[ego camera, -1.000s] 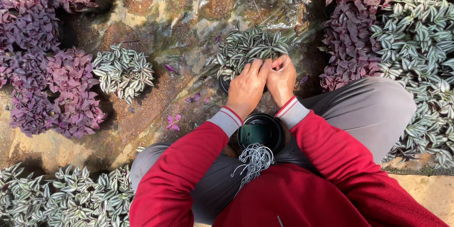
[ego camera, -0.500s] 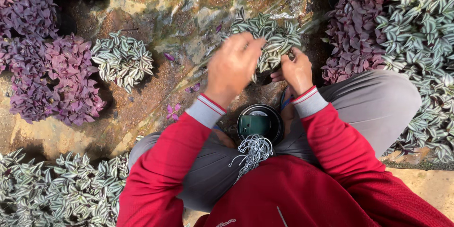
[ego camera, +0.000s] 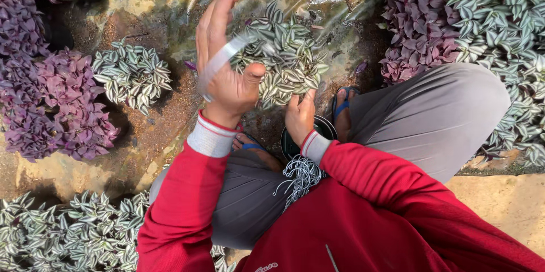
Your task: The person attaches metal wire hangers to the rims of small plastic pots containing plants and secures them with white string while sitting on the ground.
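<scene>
Left hand point(ego camera: 227, 70) is up around 11 o'clock with the fingers stretched out, and a clear plastic strip point(ego camera: 222, 62) runs across the palm with the thumb pressed down on it, so it's pinned there rather than dangling loose. Right hand point(ego camera: 299, 116) sits dead centre, fingers curled into the base of the striped plant point(ego camera: 286, 59), looks like it's bunching the stems so they stay together. That plant is at 12 o'clock from the right hand, sitting over a black pot point(ego camera: 323, 130) wedged between the knees, probably so it can't tip. A bundle of white ties point(ego camera: 301, 173) hangs at about 6 o'clock on the lap, handy for grabbing.

Round about: another striped clump point(ego camera: 131, 73) at 9 o'clock, purple plants point(ego camera: 54, 102) further left and more point(ego camera: 417, 28) at 2 o'clock. Blue sandal point(ego camera: 340, 104) peeks out just right of the pot.
</scene>
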